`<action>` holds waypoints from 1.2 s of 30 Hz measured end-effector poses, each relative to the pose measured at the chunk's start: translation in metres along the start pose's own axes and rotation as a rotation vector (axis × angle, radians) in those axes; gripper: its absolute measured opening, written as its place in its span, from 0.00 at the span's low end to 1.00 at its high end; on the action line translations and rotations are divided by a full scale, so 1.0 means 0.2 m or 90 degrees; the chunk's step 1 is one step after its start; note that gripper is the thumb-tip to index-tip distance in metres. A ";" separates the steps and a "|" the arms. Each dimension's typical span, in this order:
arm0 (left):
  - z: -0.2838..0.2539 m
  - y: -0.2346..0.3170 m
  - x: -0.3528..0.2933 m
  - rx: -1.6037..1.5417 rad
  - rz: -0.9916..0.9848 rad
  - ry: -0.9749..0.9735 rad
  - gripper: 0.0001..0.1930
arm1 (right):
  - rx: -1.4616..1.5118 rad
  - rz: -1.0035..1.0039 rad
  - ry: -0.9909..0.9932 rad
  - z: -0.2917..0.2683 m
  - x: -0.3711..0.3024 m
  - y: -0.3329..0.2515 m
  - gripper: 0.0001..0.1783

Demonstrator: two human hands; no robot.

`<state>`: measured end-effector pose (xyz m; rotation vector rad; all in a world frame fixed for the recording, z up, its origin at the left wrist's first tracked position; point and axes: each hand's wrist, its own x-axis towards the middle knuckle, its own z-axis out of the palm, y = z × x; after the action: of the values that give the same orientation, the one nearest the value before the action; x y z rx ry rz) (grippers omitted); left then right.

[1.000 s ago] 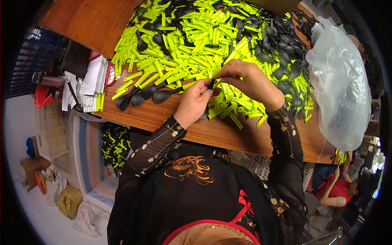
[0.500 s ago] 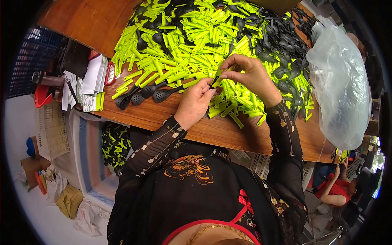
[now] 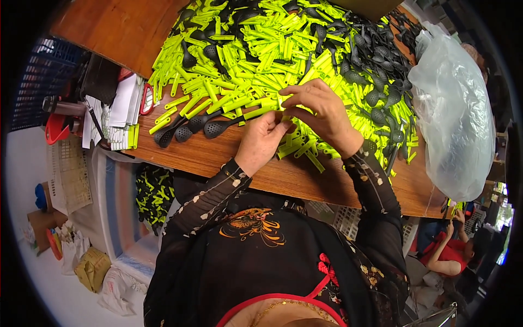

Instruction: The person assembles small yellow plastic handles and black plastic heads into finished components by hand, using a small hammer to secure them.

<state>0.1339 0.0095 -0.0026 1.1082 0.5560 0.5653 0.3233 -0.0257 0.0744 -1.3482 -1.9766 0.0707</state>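
Note:
My left hand (image 3: 258, 140) is over the front of the table, its thumb and fingers pinched together. My right hand (image 3: 321, 111) meets it from the right, with fingers curled and their tips together. Between the fingertips shows a short lime-green handle (image 3: 284, 102); its lower end is hidden by my fingers. Whether a black utensil head is fixed to it, I cannot tell. Just left of my left hand lie black slotted spoons (image 3: 216, 127) with lime-green handles. Behind both hands spreads a large heap of loose lime-green handles (image 3: 272, 49).
Black perforated spoon heads (image 3: 381, 60) pile up at the right of the wooden table (image 3: 327, 182). A big translucent plastic bag (image 3: 455, 109) stands at the right edge. Papers (image 3: 124, 103) and red-handled scissors (image 3: 147, 99) lie left. A bin of green-and-black pieces (image 3: 154, 193) sits below. Another person (image 3: 451, 250) is at lower right.
My right hand has shifted slightly left and down, its fingers closer over my left fingertips. The black end of the piece seen earlier between my hands is now hidden. My left hand has barely moved.

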 end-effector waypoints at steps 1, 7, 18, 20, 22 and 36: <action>-0.01 -0.01 0.00 0.032 -0.007 0.000 0.14 | 0.008 0.000 0.011 0.00 0.00 0.01 0.08; 0.04 0.09 -0.03 0.008 0.025 -0.008 0.12 | 0.245 0.255 -0.012 -0.05 -0.04 0.00 0.12; 0.04 0.12 -0.03 0.062 0.040 -0.007 0.10 | 0.153 0.143 0.029 -0.08 0.00 -0.01 0.11; 0.04 0.13 -0.04 0.058 0.043 0.003 0.10 | 0.138 0.122 0.032 -0.08 -0.01 -0.03 0.15; 0.03 0.14 -0.05 0.105 0.050 0.013 0.10 | -0.003 0.067 0.052 -0.09 0.01 -0.07 0.21; -0.07 0.15 -0.05 0.272 0.080 0.048 0.09 | 0.688 0.514 0.036 0.22 -0.21 -0.06 0.15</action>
<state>0.1124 0.0215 0.0215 1.5394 0.6962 0.6142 0.2960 -0.0496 0.0250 -1.2143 -0.8975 1.2477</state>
